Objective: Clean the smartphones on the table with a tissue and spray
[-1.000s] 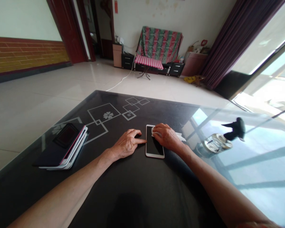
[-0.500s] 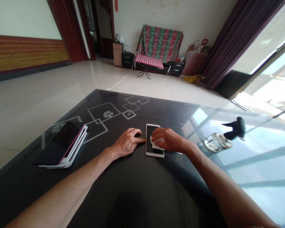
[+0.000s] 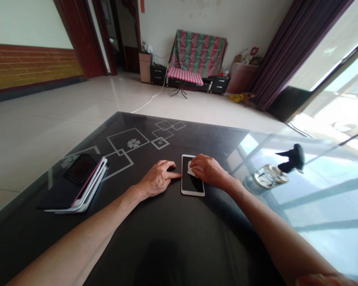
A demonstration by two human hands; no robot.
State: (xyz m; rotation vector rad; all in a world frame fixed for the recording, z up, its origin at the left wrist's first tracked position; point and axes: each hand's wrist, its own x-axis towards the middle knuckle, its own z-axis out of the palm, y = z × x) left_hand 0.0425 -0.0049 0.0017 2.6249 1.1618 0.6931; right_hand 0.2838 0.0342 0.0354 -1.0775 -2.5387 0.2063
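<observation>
White-framed, black-glass smartphone [image 3: 192,186] touched by spread left hand [image 3: 158,179], screen part-covered by white tissue [image 3: 190,171] pinched in right hand [image 3: 208,170]. Clear, black-headed spray bottle [image 3: 270,176] set apart.

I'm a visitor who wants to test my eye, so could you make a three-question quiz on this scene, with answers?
1. Which hand holds the white tissue on the smartphone: (A) left or (B) right?
2. True or false: in the picture, the spray bottle is left of the smartphone.
3. Fill in: the left hand reaches the smartphone's ____ long edge.

Key:
1. B, the right hand.
2. False; the spray bottle is on its right.
3. Left.
</observation>
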